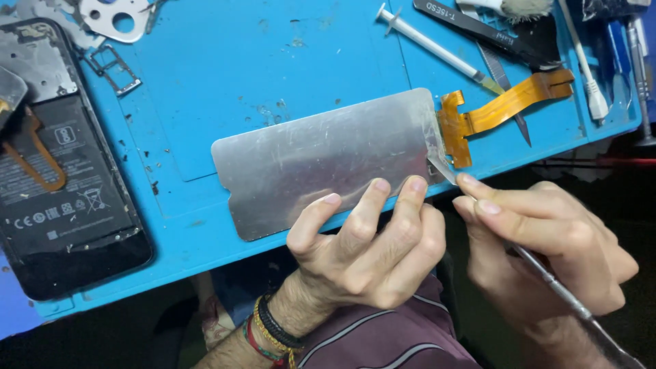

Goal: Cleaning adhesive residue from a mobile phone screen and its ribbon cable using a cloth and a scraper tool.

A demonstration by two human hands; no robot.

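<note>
Nearest the lens, my left hand (365,249) rests at the front edge of the blue work mat (225,75), its fingers half curled and three fingertips pressed flat on the metal display backplate (321,160); it pins the plate rather than gripping it. Braided bracelets (273,335) circle the wrist below.

I order the rest by size. Under and beyond both hands the blue work mat carries everything. Well to the left of my left hand lies an opened phone body (65,178), dark, back cover off, with an orange loop of flex on its battery. Directly under my left fingertips the backplate lies flat, scuffed silver, its long side running from upper right to lower left.

My right hand (547,236) is closed in a pen-like pinch on a thin metal spudger (547,273), whose flat tip (441,167) meets the plate's right corner just beyond my left index finger.

Just past that tip an orange flex cable (502,109) trails from the plate's right end. Farther from my right hand lie black tweezers (478,31), a syringe (434,44), a white cable (588,68) and, beyond my left hand at far left, a small card tray (113,68).
</note>
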